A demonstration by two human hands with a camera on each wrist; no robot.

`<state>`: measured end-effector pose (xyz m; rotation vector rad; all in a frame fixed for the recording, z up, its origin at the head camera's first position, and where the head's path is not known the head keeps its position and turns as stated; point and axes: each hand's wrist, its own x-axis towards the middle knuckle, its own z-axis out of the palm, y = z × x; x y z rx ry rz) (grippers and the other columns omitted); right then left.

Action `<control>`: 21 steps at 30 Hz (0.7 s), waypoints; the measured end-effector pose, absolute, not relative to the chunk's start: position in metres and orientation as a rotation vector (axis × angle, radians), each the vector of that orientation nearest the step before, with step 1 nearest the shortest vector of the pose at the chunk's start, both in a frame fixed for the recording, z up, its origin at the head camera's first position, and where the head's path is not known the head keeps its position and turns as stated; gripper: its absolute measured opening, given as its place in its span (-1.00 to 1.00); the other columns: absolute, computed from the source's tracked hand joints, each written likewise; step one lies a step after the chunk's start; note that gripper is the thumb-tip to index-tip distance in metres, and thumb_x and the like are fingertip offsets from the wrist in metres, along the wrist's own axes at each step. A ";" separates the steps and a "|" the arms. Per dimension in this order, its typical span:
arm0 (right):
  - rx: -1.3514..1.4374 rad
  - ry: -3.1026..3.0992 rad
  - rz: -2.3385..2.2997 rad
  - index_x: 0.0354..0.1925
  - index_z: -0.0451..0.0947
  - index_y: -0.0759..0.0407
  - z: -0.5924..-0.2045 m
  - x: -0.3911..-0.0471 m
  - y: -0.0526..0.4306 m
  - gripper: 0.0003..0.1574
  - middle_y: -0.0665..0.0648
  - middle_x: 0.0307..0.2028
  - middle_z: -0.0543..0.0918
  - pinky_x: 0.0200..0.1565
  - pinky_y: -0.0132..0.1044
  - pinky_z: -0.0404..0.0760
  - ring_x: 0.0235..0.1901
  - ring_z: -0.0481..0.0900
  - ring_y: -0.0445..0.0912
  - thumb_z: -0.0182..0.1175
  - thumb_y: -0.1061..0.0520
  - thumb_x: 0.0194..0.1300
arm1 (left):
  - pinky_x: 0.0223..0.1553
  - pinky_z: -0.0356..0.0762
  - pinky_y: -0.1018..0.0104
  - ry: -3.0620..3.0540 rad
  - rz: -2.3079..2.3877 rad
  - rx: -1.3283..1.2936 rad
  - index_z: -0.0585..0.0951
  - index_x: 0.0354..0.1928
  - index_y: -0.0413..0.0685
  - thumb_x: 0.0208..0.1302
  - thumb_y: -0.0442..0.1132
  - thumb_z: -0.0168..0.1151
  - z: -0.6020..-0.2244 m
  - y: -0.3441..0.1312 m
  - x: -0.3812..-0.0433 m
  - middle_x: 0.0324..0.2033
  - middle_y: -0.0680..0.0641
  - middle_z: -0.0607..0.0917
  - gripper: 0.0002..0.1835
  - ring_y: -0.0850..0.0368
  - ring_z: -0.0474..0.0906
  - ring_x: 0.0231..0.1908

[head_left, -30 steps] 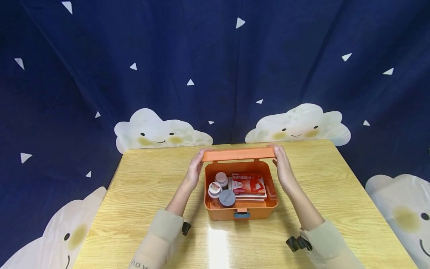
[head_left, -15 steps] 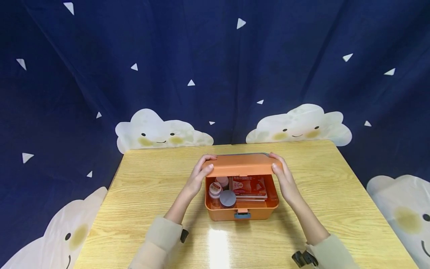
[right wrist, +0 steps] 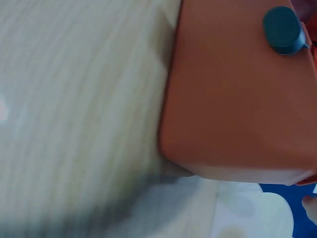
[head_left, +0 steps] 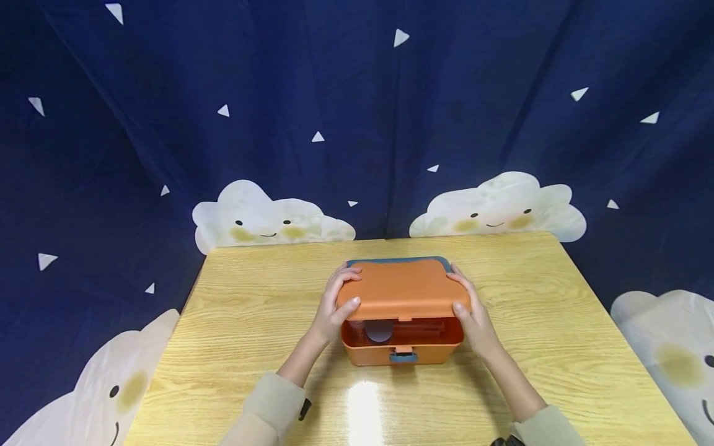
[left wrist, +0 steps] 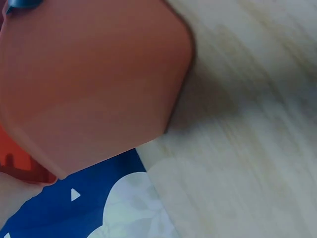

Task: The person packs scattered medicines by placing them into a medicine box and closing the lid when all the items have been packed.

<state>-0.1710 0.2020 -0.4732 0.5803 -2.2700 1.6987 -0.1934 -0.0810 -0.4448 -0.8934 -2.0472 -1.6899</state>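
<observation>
An orange plastic storage box [head_left: 362,355] stands on the table, its orange lid [head_left: 401,288] tilted partly down over it. My left hand [head_left: 333,310] grips the lid's left end, thumb on the front edge and fingers over the top. At the opposite end my right hand [head_left: 474,319] holds the lid in a similar way. Through the front gap a grey jar cap [head_left: 379,331] shows; most other contents are hidden in shadow. A blue-grey latch [head_left: 403,357] sits at the box's front. Both wrist views look onto the box's outer wall [left wrist: 99,74], with the latch [right wrist: 283,29] high in the right one.
The box rests on a light wood-grain table [head_left: 251,291]. Behind the table's far edge hangs a dark blue curtain [head_left: 357,93] with white triangles and smiling clouds. A blue-grey strip [head_left: 396,259] runs along the lid's rear.
Both hands have swung the lid forward and down from nearly upright. The bottles and red medicine carton, seen earlier, are now mostly covered, while the box body has stayed in place.
</observation>
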 end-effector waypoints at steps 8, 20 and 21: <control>0.682 -2.260 1.653 0.31 0.07 0.23 -0.494 -0.165 0.206 -0.29 0.21 0.40 -0.08 0.08 0.45 -0.19 0.39 -0.17 -0.05 -0.12 -0.13 0.36 | 0.16 -0.11 -0.32 -2.044 -1.606 -0.958 0.39 -0.12 -0.43 0.19 -0.02 0.02 -0.452 -0.082 -0.184 -0.01 -0.46 0.40 -0.49 -0.54 0.04 0.17; 0.780 -2.353 1.406 0.30 0.04 0.35 -0.502 -0.156 0.211 -0.12 0.36 0.38 -0.09 0.03 0.46 -0.05 0.38 -0.14 0.04 -0.14 -0.28 0.32 | 0.19 -0.14 -0.29 -2.197 -1.439 -0.979 0.39 0.02 -0.12 0.19 0.26 -0.06 -0.505 -0.089 -0.191 0.20 -0.19 0.32 -0.39 -0.26 -0.10 0.32; 0.787 -2.356 1.361 0.31 0.05 0.32 -0.510 -0.158 0.214 -0.11 0.33 0.38 -0.08 0.08 0.42 -0.06 0.38 -0.13 0.02 -0.14 -0.30 0.31 | 0.19 -0.13 -0.28 -2.205 -1.429 -0.983 0.38 0.03 -0.10 0.19 0.25 -0.04 -0.507 -0.089 -0.191 0.21 -0.17 0.31 -0.40 -0.25 -0.11 0.33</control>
